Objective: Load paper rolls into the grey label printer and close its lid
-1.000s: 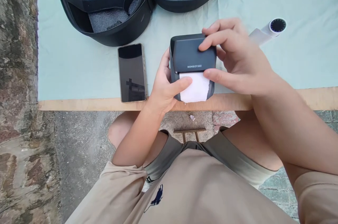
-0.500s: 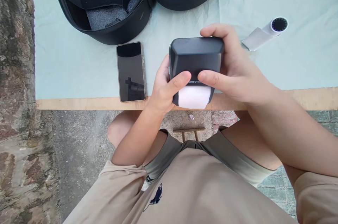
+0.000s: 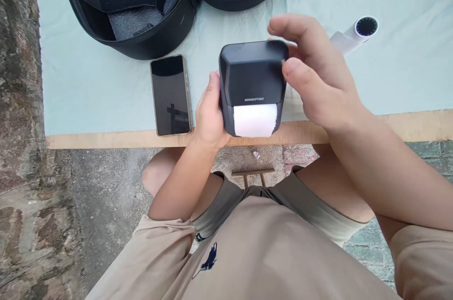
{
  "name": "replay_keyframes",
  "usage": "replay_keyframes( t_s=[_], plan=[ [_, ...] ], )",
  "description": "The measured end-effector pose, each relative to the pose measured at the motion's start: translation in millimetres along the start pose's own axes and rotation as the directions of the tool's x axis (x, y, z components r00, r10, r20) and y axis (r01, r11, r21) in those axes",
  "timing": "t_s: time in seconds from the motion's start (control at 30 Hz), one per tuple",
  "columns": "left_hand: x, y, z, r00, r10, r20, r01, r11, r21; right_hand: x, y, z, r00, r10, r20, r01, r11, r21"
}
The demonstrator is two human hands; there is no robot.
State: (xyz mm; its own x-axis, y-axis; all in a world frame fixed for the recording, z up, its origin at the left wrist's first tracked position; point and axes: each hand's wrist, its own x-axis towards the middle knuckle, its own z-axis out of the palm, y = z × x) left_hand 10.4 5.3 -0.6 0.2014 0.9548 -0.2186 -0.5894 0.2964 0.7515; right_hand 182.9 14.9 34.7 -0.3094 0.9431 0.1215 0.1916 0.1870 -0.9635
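A black NIIMBOT label printer (image 3: 253,71) is held over the table's front edge, with a white label strip (image 3: 255,120) sticking out of its lower end. My left hand (image 3: 211,118) grips the printer along its left side, the thumb up beside it and the other fingers hidden underneath. At the printer's upper right corner is my right hand (image 3: 318,71), thumb and fingers apart. The thumb tip lies close to the lid's edge; whether it touches, I cannot tell.
Left of the printer lies a dark-screened phone (image 3: 171,95). An unzipped black case (image 3: 155,38) with grey foam spreads across the back. Behind my right hand rests a white label roll (image 3: 356,36), partly unrolled. A pale cloth (image 3: 92,97) covers the table, whose wooden edge (image 3: 106,141) shows in front.
My right hand has loosened from the printer and spread its fingers at the upper right. My left thumb has moved off the printer's top to its side. The printer shifts slightly left and up.
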Motion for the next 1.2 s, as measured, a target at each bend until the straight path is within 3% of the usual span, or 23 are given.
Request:
replay_keyframes(
  t_s=[0.17,0.37,0.63,0.77,0.87,0.93,1.03,1.13,1.2],
  plan=[
    [-0.3,2.7,2.2,0.997,-0.071,0.015,0.07,0.995,0.067,0.7,5.0,-1.6,0.998,-0.018,0.057,0.021,0.999,-0.044],
    [-1.0,-0.2,-2.0,0.996,0.019,-0.089,-0.009,0.994,0.113,2.9,6.2,-4.4,0.993,-0.017,0.118,0.027,0.996,-0.08],
    [2.3,-0.1,-4.1,0.987,0.054,-0.152,-0.038,0.993,0.109,7.4,-2.8,-11.9,0.981,-0.051,0.185,0.086,0.978,-0.189],
    [2.0,3.6,1.2,0.982,0.037,-0.185,-0.011,0.99,0.138,9.1,-18.6,-9.1,0.986,-0.154,0.064,0.166,0.895,-0.415],
    [-0.9,6.1,5.6,0.993,0.083,-0.086,-0.072,0.989,0.128,8.7,-27.8,-4.8,0.967,-0.223,-0.121,0.126,0.835,-0.535],
    [-3.0,6.3,6.0,0.999,0.051,-0.015,-0.049,0.991,0.124,8.6,-30.8,-2.2,0.941,-0.235,-0.242,0.076,0.847,-0.527],
    [-4.6,5.2,3.9,1.0,-0.023,-0.018,0.025,0.991,0.132,9.5,-33.0,0.1,0.897,-0.266,-0.354,0.092,0.895,-0.437],
    [-4.5,4.6,2.6,0.999,-0.02,-0.035,0.024,0.994,0.109,10.6,-34.6,-0.8,0.886,-0.245,-0.394,0.109,0.936,-0.335],
    [-4.3,4.7,2.9,1.0,-0.014,-0.026,0.017,0.994,0.103,10.9,-34.6,-2.8,0.918,-0.195,-0.346,0.061,0.93,-0.364]
  ],
)
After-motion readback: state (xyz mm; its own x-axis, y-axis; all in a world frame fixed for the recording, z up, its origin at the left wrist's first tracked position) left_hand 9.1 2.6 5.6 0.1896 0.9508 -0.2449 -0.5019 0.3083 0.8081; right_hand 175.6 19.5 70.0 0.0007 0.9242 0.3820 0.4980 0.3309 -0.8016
